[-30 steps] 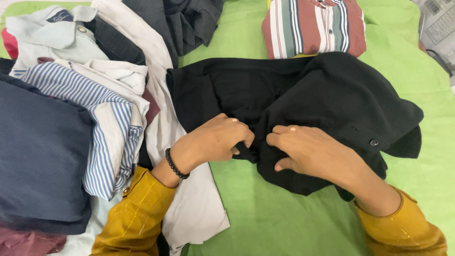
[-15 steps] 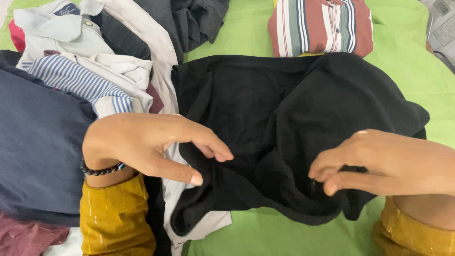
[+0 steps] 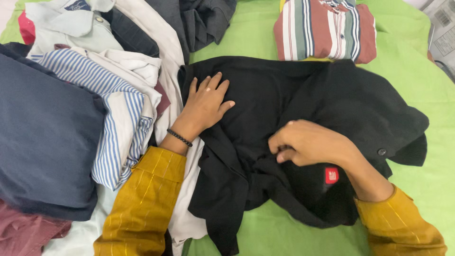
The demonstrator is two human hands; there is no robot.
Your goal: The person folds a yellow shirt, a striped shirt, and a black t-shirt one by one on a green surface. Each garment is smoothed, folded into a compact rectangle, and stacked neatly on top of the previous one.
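A black shirt [image 3: 265,99] lies spread and rumpled on a green sheet [image 3: 417,71]. My left hand [image 3: 204,106] rests flat on its left part, fingers apart, pressing the cloth down. My right hand [image 3: 305,142] sits near the shirt's middle with fingers curled, pinching a fold of the black cloth. A small red label [image 3: 332,175] shows on the shirt just under my right wrist. A dark button [image 3: 381,152] sits at the shirt's right edge. Both arms wear mustard-yellow sleeves, and a black bead bracelet is on my left wrist.
A folded striped shirt [image 3: 327,31] in red, white and green lies at the back. A heap of clothes [image 3: 95,90] fills the left: blue-striped, white, pale blue, navy and maroon pieces. Dark grey cloth [image 3: 204,19] lies at the top. Paper sheets [image 3: 443,28] sit at the top right.
My left hand dropped from above the shirt's near edge and now lies flat on its left part. My right hand moved left and pinched a fold. The red label came into view.
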